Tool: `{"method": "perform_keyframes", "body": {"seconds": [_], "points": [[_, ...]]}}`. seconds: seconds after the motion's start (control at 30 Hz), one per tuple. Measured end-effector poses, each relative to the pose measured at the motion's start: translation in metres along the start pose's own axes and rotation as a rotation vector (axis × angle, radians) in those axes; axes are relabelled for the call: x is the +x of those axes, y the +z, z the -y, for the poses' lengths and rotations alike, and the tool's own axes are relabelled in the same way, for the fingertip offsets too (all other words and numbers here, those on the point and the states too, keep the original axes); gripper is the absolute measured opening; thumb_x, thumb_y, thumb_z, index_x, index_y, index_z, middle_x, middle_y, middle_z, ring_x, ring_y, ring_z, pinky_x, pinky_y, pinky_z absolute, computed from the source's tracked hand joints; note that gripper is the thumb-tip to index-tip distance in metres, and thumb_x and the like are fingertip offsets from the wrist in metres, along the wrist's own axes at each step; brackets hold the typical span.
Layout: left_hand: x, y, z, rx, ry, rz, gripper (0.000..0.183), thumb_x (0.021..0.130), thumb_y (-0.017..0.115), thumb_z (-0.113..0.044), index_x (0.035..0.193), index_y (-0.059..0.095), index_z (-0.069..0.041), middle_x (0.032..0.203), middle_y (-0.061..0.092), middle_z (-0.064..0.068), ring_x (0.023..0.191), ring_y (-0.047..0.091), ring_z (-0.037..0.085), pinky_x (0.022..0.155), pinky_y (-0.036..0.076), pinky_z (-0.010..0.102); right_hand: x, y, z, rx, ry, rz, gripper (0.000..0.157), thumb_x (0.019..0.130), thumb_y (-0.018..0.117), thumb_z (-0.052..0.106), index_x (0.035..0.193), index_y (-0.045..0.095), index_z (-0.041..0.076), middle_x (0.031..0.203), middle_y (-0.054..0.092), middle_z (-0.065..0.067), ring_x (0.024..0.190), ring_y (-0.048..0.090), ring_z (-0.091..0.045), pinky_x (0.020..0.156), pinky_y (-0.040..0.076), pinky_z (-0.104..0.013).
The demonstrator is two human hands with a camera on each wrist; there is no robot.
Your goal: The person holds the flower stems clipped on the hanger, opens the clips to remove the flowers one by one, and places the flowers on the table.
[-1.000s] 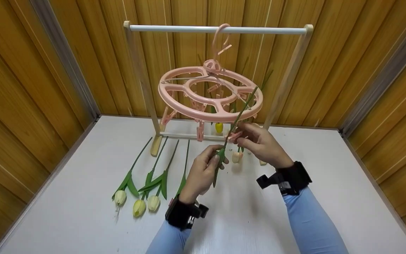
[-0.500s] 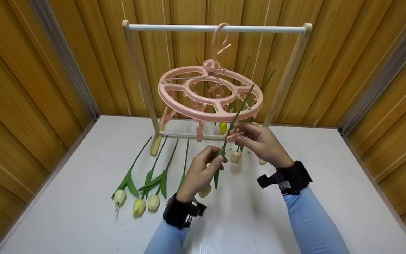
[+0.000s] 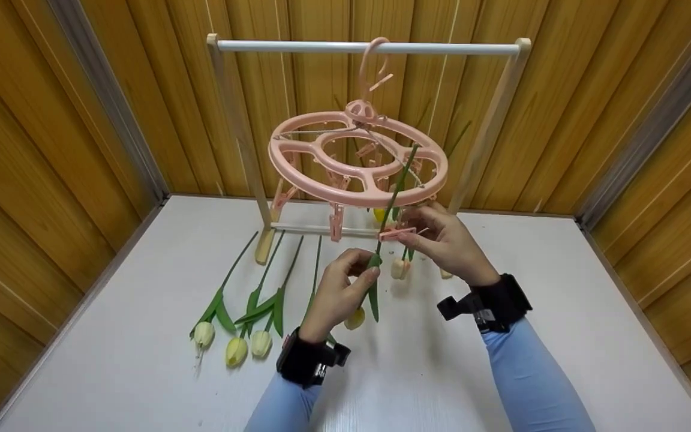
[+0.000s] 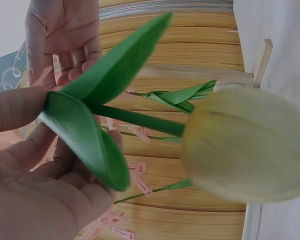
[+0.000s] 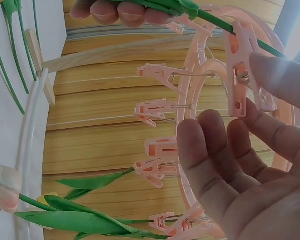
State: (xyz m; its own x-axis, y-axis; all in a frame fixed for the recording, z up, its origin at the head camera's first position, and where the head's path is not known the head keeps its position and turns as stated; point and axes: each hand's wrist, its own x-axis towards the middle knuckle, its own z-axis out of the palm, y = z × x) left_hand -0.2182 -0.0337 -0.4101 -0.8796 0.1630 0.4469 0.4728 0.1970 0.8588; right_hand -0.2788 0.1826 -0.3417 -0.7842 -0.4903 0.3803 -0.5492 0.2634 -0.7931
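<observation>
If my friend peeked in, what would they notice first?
Probably the big pink ring hanger in the middle, hooked on a white bar. Near its front edge, the left hand holds a tulip, bloom down, while the right hand pinches a pink clip. More tulips lie on the table at left.

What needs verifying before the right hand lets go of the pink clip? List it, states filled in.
1. Left hand supporting the tulip: ok, gripped near its leaves.
2. Right hand holding the pink clip: ok.
3. Stem at the clip's tip: ok.
4. Clip biting the stem firmly: cannot tell.
5. Hook over the bar: ok.
6. Hanger ring level: not ok, right side dips in the head view.
</observation>
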Motion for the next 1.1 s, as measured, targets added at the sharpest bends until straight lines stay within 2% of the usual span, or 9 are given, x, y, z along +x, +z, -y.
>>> {"method": "perform_keyframes", "body": {"seconds": [0.2,0.5,0.63,0.8,0.97,1.1], "points": [[0.0014,-0.0001,0.0010,0.024,0.017,-0.033,0.018,0.101,0.064,-0.010,0.114,0.070,0.002,0.102,0.070,0.012,0.092,0.066,0.024,0.083,0.052,0.031,0.0004,-0.0003,0.0014,0.025,0.009,0.003,0.027,0.098,0.071,0.011,0.123,0.068,0.000,0.116,0.069,-0.012,0.099,0.071,-0.017,0.082,0.057,-0.026],[0.0022,0.0001,0.0018,0.024,0.051,-0.100,0.017,0.100,0.067,-0.009,0.111,0.071,0.003,0.100,0.072,0.014,0.087,0.067,0.026,0.080,0.054,0.032,-0.0027,-0.0009,0.0027,0.058,0.021,-0.010,0.032,0.097,0.071,0.007,0.127,0.067,-0.003,0.115,0.071,-0.014,0.098,0.071,-0.017,0.083,0.057,-0.025],[0.0022,-0.0002,0.0021,0.005,0.049,-0.116,0.016,0.100,0.067,-0.007,0.110,0.070,0.004,0.100,0.071,0.015,0.087,0.067,0.026,0.080,0.053,0.031,-0.0038,-0.0007,0.0026,0.082,0.012,-0.010,0.029,0.098,0.070,0.006,0.125,0.068,-0.003,0.115,0.072,-0.015,0.100,0.072,-0.019,0.085,0.057,-0.025],[0.0015,-0.0008,0.0005,0.004,0.047,-0.140,0.015,0.099,0.068,-0.006,0.110,0.071,0.003,0.100,0.070,0.013,0.087,0.066,0.023,0.080,0.053,0.030,-0.0053,0.0006,0.0015,0.132,0.004,-0.013,0.028,0.100,0.068,0.007,0.125,0.068,-0.004,0.118,0.072,-0.016,0.104,0.073,-0.024,0.088,0.059,-0.030],[0.0006,-0.0009,-0.0014,0.005,0.054,-0.145,0.014,0.098,0.068,-0.007,0.109,0.072,0.001,0.099,0.070,0.011,0.086,0.067,0.022,0.080,0.054,0.031,-0.0068,0.0016,-0.0004,0.143,-0.032,-0.032,0.028,0.100,0.066,0.004,0.125,0.067,-0.007,0.120,0.072,-0.016,0.104,0.073,-0.019,0.088,0.059,-0.030],[-0.0001,-0.0008,-0.0021,0.011,0.057,-0.148,0.013,0.098,0.068,-0.007,0.108,0.072,0.000,0.098,0.070,0.011,0.086,0.067,0.023,0.080,0.054,0.031,-0.0079,0.0029,0.0002,0.155,-0.048,-0.039,0.024,0.099,0.067,0.004,0.122,0.070,-0.002,0.120,0.074,-0.014,0.105,0.073,-0.020,0.088,0.059,-0.032]]}}
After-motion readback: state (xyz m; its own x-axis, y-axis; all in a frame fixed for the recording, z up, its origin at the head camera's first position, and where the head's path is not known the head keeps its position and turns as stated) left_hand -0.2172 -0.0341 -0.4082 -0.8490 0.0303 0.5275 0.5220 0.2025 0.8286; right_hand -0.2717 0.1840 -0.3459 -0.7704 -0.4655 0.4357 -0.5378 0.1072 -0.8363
